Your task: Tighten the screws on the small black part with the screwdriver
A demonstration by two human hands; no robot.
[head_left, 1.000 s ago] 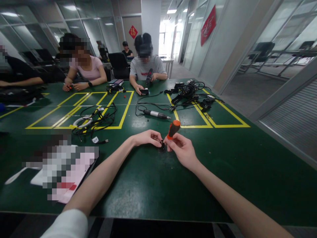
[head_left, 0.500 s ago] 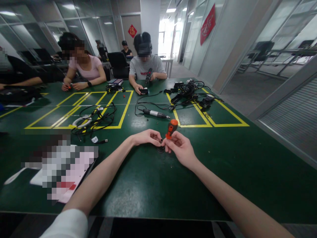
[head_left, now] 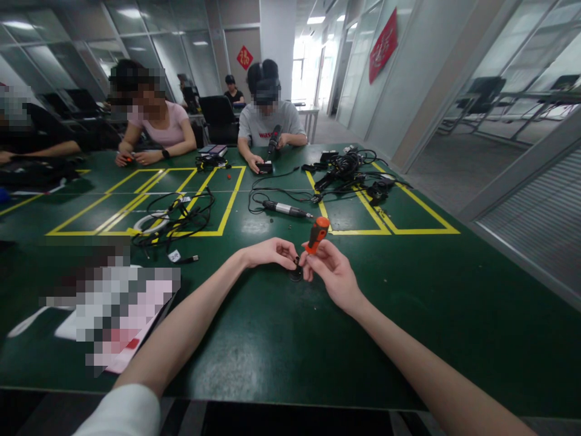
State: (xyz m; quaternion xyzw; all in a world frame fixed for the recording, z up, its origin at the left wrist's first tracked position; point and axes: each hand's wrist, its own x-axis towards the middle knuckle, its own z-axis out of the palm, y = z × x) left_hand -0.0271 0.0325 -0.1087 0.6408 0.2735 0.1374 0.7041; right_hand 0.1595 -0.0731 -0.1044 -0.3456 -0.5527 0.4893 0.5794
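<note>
My right hand [head_left: 334,270] is closed round the lower part of a screwdriver [head_left: 318,235] with an orange and black handle, which leans a little to the right. Its tip is hidden by my fingers. Just left of it, the fingers of my left hand [head_left: 275,252] pinch a small black part [head_left: 296,272] with a round base that rests on the green table [head_left: 254,339]. What exactly this part is, I cannot make out.
A corded pen-shaped electric screwdriver [head_left: 285,209] lies beyond my hands. Tangled black cables [head_left: 347,169] sit at the back right, more cables [head_left: 177,221] at the left. A pink-and-white blurred item [head_left: 149,303] lies near my left forearm. Across the table, a person [head_left: 271,121] holds a power drill.
The screwdriver handle has shifted slightly right and leans more to the right. My left hand keeps its place at the small black part.
</note>
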